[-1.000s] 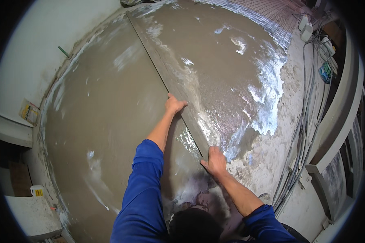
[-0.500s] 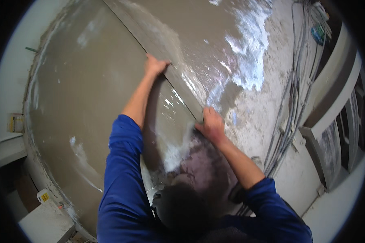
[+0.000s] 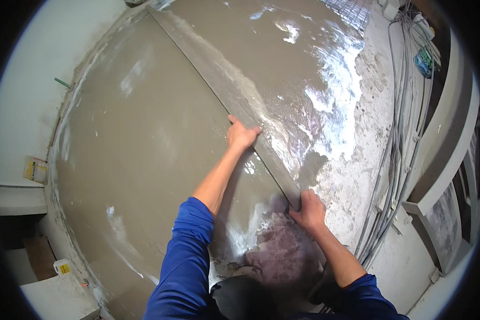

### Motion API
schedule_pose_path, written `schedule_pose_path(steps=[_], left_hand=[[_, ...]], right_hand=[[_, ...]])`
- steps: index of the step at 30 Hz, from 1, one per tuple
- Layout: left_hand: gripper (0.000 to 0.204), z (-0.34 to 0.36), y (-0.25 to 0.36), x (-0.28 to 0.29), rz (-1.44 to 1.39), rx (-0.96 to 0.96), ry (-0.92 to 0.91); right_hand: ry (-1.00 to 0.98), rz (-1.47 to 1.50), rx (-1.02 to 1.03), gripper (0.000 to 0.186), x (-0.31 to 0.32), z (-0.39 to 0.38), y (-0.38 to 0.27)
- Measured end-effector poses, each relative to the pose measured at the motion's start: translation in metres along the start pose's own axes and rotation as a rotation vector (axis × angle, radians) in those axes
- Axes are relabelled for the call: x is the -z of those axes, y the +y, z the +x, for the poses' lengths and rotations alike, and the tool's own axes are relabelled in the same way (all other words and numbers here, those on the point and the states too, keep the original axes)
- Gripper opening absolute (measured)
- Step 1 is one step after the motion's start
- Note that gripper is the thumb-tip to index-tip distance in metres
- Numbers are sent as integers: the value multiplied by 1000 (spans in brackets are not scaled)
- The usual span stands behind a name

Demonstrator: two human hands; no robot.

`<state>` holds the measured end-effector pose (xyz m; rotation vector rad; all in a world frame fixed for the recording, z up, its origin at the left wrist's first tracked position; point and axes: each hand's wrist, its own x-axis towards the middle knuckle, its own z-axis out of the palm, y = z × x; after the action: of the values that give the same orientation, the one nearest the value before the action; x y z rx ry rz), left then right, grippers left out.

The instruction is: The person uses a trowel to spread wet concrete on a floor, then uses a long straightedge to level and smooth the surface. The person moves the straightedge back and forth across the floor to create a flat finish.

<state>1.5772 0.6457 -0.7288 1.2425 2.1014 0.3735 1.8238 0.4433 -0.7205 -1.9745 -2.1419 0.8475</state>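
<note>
A long flat straightedge (image 3: 197, 65) lies diagonally across wet grey-brown screed (image 3: 128, 154), with a ridge of pale slurry along its right side. My left hand (image 3: 242, 134) grips it around the middle, thumb and fingers on either long edge. My right hand (image 3: 309, 209) is closed on its near end. Below the right hand is a darker, rougher purplish patch (image 3: 274, 248). Whitish wet streaks and shiny areas lie on the screed to the right.
Grey cables (image 3: 389, 176) run along the right, beside pale curved frames (image 3: 448, 144). Wire mesh (image 3: 352, 12) is at the top right. At the left are a white wall (image 3: 32, 96), a yellow-labelled package (image 3: 36, 170), a white container (image 3: 62, 266) and a short green rod (image 3: 62, 82).
Both hands have shifted rightward over the floor with the straightedge, its near end most clearly, and more of the purplish patch shows beside it. The view has also shifted.
</note>
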Motion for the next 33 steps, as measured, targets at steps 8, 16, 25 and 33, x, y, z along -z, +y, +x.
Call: schedule_pose_path(steps=[8, 16, 25, 33], left_hand=[[122, 43, 40, -10, -55, 20, -8], [123, 96, 75, -14, -68, 2, 21], [121, 86, 107, -34, -30, -2, -20], [118, 54, 116, -59, -11, -55, -66]], right_hand=[[79, 4, 65, 48, 19, 44, 21], [257, 69, 211, 48, 32, 96, 38], [194, 4, 51, 49, 51, 93, 51], [231, -8, -11, 50, 60, 65, 71]])
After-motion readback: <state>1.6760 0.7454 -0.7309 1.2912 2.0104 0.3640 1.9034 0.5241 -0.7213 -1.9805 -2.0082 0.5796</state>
